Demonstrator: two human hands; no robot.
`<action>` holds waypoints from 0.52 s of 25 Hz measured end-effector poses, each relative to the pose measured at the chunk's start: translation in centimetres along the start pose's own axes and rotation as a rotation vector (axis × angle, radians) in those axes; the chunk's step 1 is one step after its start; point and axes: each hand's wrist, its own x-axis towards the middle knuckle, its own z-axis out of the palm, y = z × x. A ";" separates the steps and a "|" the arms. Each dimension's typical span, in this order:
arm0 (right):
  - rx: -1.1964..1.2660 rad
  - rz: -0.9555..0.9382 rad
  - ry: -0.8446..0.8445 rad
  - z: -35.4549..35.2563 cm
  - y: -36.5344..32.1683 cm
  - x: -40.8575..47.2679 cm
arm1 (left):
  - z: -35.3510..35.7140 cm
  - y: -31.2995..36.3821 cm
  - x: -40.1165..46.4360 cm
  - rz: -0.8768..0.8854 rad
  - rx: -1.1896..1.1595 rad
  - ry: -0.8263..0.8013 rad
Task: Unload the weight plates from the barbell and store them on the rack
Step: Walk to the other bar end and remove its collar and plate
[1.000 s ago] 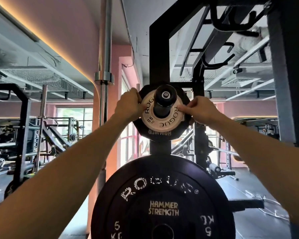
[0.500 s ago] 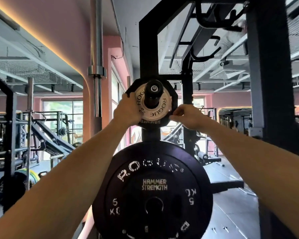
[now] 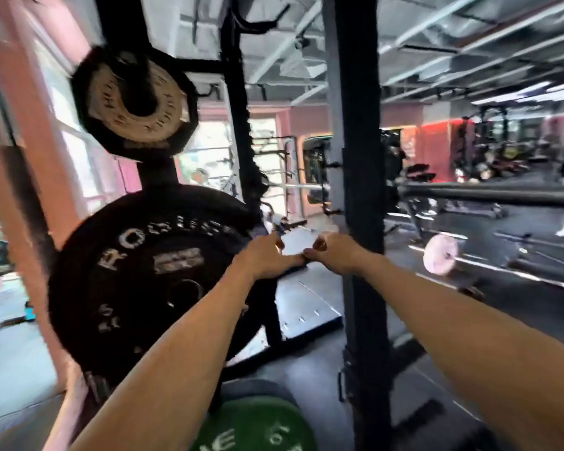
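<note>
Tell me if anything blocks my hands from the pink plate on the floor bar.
Yes: the rack's black upright post stands between your hands and the pink plate, which lies beyond it to the right.

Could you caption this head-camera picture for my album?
Both empty hands, left and right, meet beside the small plate stored on the rack.

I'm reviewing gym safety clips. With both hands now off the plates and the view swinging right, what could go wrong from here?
The small light plate hangs on the upper peg with nobody holding it; if not pushed fully home, it might slide off. The left hand and right hand pass close to the black upright, risking a knock.
</note>
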 end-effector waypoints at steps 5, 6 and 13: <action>0.027 0.363 -0.083 5.1 13.7 -12.1 | 17.0 3.5 -3.9 0.059 -0.077 -0.368; 0.047 0.444 -0.107 6.2 16.1 -15.2 | 20.6 4.2 -5.4 0.062 -0.075 -0.441; 0.136 0.949 -0.250 12.2 27.7 -38.8 | 38.3 8.2 -18.6 0.070 -0.079 -0.947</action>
